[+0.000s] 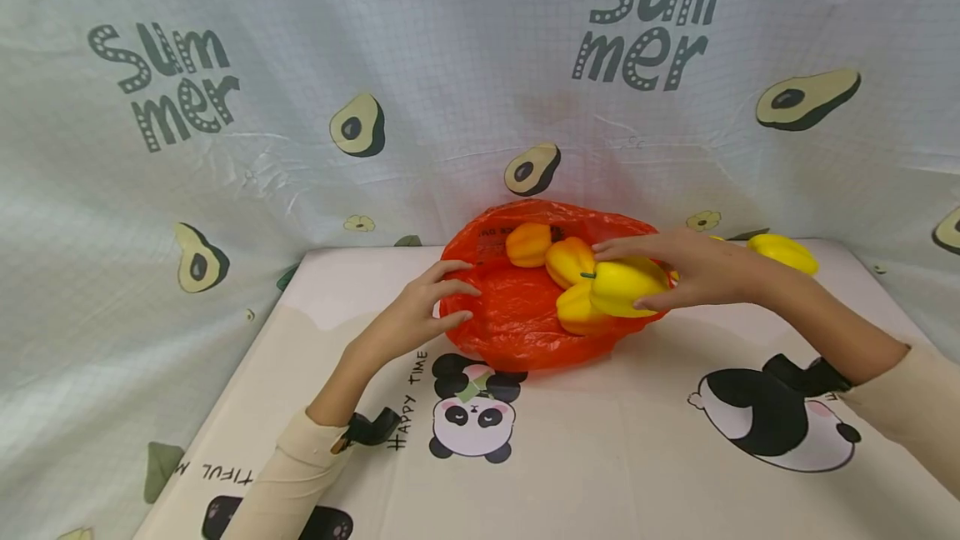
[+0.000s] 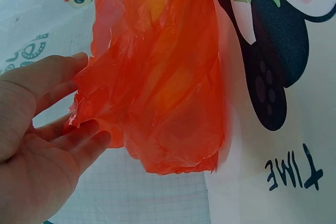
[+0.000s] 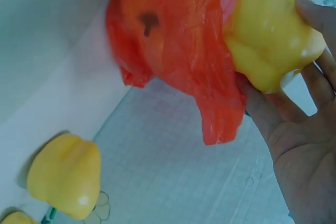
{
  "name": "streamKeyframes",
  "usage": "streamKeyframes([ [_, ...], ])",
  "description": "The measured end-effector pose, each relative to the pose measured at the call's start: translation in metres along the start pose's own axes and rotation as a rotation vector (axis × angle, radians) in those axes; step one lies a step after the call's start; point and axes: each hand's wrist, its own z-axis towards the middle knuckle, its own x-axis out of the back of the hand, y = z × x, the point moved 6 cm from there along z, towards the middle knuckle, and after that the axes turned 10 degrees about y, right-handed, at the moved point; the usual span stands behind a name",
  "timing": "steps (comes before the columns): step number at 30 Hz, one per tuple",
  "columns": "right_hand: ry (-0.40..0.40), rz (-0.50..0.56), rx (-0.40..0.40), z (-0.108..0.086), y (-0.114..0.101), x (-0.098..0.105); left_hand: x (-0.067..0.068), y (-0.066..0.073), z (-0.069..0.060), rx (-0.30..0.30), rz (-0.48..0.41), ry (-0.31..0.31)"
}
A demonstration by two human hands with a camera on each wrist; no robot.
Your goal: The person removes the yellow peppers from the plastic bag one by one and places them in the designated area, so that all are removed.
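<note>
Red plastic bag (image 1: pixel 506 307) and yellow pepper (image 1: pixel 628 287).
We see the thin, crumpled bag open on the surface (image 1: pixel 585 440), three yellow-orange peppers (image 1: pixel 528 246) showing inside; the glossy pepper, green stem (image 1: pixel 588 275) pointing left, lies sideways in the right hand (image 1: pixel 705 269) at the bag's mouth.

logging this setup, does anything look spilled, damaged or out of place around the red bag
Nothing looks spilled or plainly damaged. The red plastic bag is crumpled, as thin plastic is. Mild oddity: yellow bell peppers lie outside it, near the back edge of the table, apart from the bagged peppers.
</note>
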Motion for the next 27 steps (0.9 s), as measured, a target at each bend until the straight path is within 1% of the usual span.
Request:
streamKeyframes([
  [9, 0.049, 0.005, 0.003, -0.015, -0.002, 0.01, 0.0, 0.0, -0.001, 0.016, 0.003, -0.006],
  [15, 0.061, 0.026, -0.057, -0.027, 0.001, 0.014, 0.001, 0.001, -0.001, 0.013, -0.002, -0.006],
  [19, 0.079, 0.018, -0.088, -0.034, 0.002, 0.017, 0.0, 0.0, -0.001, 0.013, -0.007, -0.014],
  [27, 0.101, -0.009, -0.102, -0.04, 0.003, 0.025, 0.001, -0.001, -0.001, 0.014, 0.0, -0.018],
])
